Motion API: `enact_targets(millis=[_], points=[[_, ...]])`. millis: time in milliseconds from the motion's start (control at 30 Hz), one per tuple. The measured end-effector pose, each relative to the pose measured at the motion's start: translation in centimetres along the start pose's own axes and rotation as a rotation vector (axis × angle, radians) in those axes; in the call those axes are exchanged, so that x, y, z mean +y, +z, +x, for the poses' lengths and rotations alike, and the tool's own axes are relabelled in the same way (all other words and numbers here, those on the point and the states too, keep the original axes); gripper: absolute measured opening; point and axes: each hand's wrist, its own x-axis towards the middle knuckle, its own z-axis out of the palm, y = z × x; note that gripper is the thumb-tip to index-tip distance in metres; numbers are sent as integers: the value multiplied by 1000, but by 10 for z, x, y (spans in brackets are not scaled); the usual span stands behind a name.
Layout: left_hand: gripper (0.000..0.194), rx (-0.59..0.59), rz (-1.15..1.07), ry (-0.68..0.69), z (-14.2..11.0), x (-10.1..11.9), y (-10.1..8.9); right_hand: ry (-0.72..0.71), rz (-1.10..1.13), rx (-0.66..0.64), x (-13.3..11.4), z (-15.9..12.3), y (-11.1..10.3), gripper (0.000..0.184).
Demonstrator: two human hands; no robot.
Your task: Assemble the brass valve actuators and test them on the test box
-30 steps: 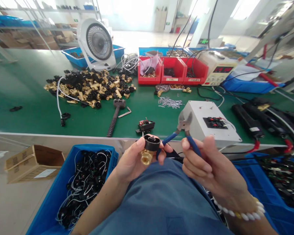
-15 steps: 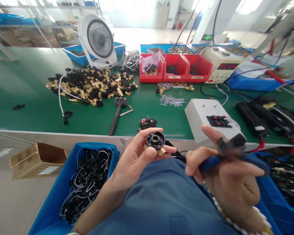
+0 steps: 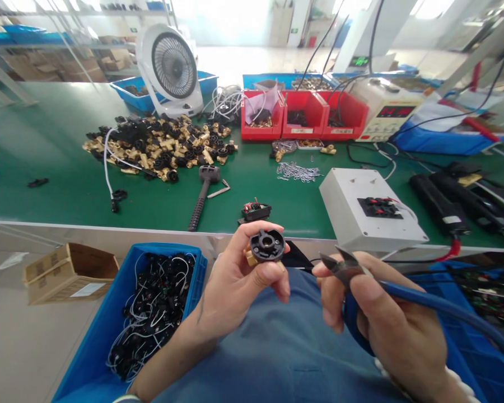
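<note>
Between the thumb and fingers of my left hand is a brass fitting with a round black plastic housing, its open face turned up toward me. My right hand grips blue-handled cutting pliers, whose jaws are apart and point left, a short way from the fitting. On the bench edge just beyond my left hand lies a small black module with red wires and a circuit board. A dark mallet rests left of it, beside a hex key.
A heap of brass and black fittings covers the left bench, near a white fan. Metal clips lie before red bins. At right stands a grey box. Below are a blue crate and a cardboard box.
The pliers in my right hand have swung round, so their jaws now point left toward the fitting. My left hand keeps hold of the fitting, which is tilted slightly differently.
</note>
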Motion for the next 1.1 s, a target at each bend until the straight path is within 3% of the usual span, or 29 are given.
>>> enact_targets(millis=[233, 533, 733, 1100], points=[[29, 66, 180, 93, 0, 1, 3, 278, 123, -105, -3, 5, 8, 44], [45, 84, 537, 274, -4, -7, -4, 398, 225, -170, 0, 7, 11, 46], [44, 94, 679, 398, -3, -11, -6, 504, 304, -202, -2, 6, 13, 49], [36, 88, 827, 496, 2, 1, -6, 443, 223, -190, -3, 2, 18, 46]])
